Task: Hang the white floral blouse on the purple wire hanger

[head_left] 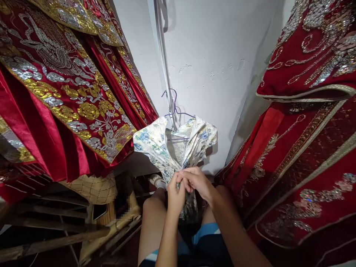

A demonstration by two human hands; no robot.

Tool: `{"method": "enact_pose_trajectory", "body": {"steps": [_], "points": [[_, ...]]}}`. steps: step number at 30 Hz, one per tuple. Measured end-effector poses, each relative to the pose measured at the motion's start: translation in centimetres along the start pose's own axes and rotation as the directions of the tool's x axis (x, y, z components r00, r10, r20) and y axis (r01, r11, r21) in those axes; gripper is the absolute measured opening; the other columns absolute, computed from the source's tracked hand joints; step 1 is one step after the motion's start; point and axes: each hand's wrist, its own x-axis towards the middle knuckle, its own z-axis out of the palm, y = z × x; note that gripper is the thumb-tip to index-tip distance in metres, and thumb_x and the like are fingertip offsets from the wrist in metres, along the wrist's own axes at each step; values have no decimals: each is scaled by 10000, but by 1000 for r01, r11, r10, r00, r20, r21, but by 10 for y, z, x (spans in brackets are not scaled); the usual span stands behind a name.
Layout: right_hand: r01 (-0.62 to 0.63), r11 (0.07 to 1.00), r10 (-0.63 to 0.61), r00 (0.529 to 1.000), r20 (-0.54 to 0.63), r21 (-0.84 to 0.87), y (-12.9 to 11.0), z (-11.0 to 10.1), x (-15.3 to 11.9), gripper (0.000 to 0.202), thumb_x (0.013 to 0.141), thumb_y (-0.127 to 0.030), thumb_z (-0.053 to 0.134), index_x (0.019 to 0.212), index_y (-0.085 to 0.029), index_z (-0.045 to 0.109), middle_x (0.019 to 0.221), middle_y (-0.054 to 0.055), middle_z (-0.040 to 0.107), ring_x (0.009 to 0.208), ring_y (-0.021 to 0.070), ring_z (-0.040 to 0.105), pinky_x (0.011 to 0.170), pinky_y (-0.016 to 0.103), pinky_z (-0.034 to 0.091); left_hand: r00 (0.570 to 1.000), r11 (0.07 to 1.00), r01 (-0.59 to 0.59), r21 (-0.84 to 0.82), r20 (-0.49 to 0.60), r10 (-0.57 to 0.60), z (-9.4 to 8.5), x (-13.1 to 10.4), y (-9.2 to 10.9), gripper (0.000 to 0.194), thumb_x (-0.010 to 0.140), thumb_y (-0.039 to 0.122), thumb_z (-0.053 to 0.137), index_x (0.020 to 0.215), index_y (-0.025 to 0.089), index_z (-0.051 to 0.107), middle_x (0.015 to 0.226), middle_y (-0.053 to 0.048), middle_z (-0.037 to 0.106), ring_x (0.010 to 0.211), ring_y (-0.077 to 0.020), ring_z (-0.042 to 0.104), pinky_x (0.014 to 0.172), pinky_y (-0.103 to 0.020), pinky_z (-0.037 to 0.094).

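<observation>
A white garment with blue and green flowers [155, 142] is on a purple wire hanger [175, 100], whose hook is up against a narrow metal pole [162, 48]. The garment's front is gathered at the waist, below its open neckline. My left hand [175, 187] is closed on the gathered cloth. Beside it and touching it, my right hand [196, 181] also pinches the cloth, with its fingers bent inward. The lower part of the garment hangs down between my knees, in shadow.
Red garments with gold and silver embroidery [91, 107] hang at the left, and beaded red garments [294, 155] at the right. A pale wall [211, 55] stands behind the pole. Wooden or bamboo furniture [111, 231] is at the lower left.
</observation>
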Motion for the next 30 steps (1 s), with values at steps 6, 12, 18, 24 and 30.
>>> {"method": "enact_pose_trajectory", "body": {"steps": [6,12,18,24,30], "points": [[-5,1000,4,996,-93,-8,-36,-22,31,330,878,-383,623,659,-139,659,434,-34,519,362,59,393,401,197,335,999,988,26,149,38,-32,6,-14,-25,234,976,346,488,806,188,512,670,27,470,626,-132,455,618,-234,344],[128,987,-107,973,-206,94,-118,-26,93,245,912,-160,536,692,-110,635,432,-26,521,338,38,390,336,154,233,984,957,-11,291,171,-41,4,1,-39,257,995,358,418,792,204,451,674,18,460,641,-150,477,643,-254,350],[229,960,-198,961,-193,158,-107,-21,86,248,923,-268,554,740,-124,638,445,-30,530,342,48,408,339,157,243,791,910,-89,405,584,-183,-28,48,-19,190,944,310,507,801,197,557,704,-9,598,656,-172,550,640,-268,383],[317,946,-309,944,-119,62,-95,-20,73,292,919,-379,576,734,-156,617,467,-33,535,386,66,423,398,178,309,947,888,-321,328,126,296,-46,128,73,379,994,319,484,1357,210,506,866,-26,660,747,-166,605,738,-291,456],[439,884,-460,877,-137,-160,-83,-15,79,334,908,-424,550,667,-192,562,452,-51,493,402,81,400,439,210,310,841,681,-527,509,193,506,-28,163,102,208,990,260,470,902,175,639,874,-71,654,810,-193,593,738,-314,439]]}}
